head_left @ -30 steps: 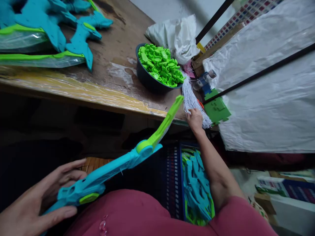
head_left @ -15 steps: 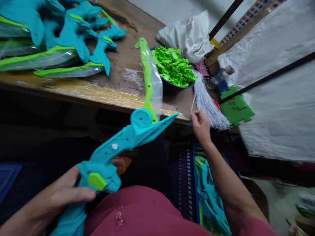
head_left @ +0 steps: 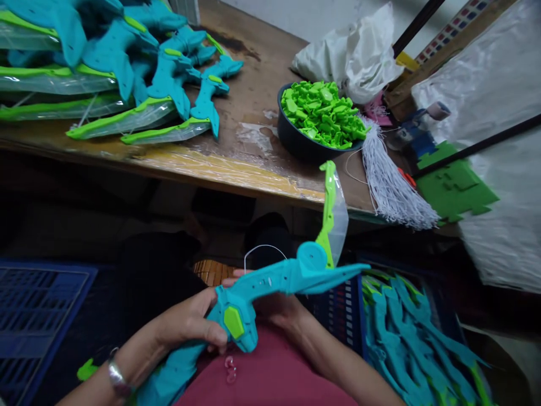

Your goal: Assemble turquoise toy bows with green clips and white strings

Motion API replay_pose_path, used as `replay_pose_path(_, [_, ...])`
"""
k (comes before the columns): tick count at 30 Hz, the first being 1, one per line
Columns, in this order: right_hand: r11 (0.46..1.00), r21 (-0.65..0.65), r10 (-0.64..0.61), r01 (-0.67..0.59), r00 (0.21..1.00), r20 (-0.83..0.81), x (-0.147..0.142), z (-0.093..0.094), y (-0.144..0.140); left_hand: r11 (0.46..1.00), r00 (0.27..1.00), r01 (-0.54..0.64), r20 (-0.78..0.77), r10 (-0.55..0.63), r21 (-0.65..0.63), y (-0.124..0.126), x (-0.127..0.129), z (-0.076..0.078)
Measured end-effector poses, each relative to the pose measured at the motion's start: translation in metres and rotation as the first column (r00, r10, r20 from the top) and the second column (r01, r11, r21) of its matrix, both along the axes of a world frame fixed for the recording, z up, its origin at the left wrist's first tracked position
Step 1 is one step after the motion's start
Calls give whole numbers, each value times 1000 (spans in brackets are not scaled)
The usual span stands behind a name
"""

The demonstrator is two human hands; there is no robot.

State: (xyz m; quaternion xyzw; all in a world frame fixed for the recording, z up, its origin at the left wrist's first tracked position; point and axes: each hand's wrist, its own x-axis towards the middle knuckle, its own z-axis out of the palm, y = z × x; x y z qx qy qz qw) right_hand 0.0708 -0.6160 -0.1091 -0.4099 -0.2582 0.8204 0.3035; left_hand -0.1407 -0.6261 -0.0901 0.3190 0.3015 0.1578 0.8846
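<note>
- Left hand (head_left: 192, 321) wraps the toy bow (head_left: 270, 282) at its handle, steadying it over the lap.
- Right hand (head_left: 276, 307) supports the bow from beneath, mostly hidden; a white string (head_left: 264, 249) loops above it.

One toy bow (head_left: 270, 282) is held in two hands, the left hand (head_left: 192, 321) and the right hand (head_left: 279, 309). The table (head_left: 253, 96) carries one bowl (head_left: 298, 144) of green parts, too many to count, one white string bundle (head_left: 393, 189) and one white bag (head_left: 355, 53). Finished bows (head_left: 127, 73) lie heaped; the number cannot be told.
</note>
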Motion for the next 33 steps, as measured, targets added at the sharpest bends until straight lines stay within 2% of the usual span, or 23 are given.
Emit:
replay_pose_path(2, [991,-4,-135,135,991,-23,5,-1,21,996,995,91,-31,-91,6,-6,1,-2])
replay_pose_path(4, [955,22,-294,295,955,-23,15,-3,44,987,985,163,-63,-162,9,-12,-3,-4])
replay_pose_path(6, [903,58,-426,426,905,-11,31,-5,66,986,979,167,-117,-168,-19,-17,-13,-5])
replay_pose_path(8, [853,95,-516,512,857,10,48,-6,85,991,972,122,-196,-129,-47,-21,-26,-6])
replay_pose_path(11, [805,137,-588,577,807,55,69,-8,102,996,958,81,-271,-90,-47,-25,-47,-11])
replay_pose_path(15, [758,223,-646,613,754,119,84,-7,112,989,936,144,-321,-141,-14,-31,-68,-20])
replay_pose_path(18, [722,329,-679,609,715,166,92,-2,117,990,911,139,-386,-142,-35,-38,-75,-22])
replay_pose_path(23, [677,525,-707,515,654,270,113,14,120,991,889,123,-439,-129,-41,-46,-74,-14])
replay_pose_path(26, [628,673,-740,391,566,362,127,30,114,993,863,118,-492,-113,-19,-48,-75,-14])
replay_pose_path(29, [584,799,-751,147,472,462,131,47,103,996,826,85,-557,-83,-23,-50,-73,-15])
replay_pose_path(33, [526,820,-729,-225,378,571,116,55,90,1000,791,16,-612,-7,10,-55,-62,-15])
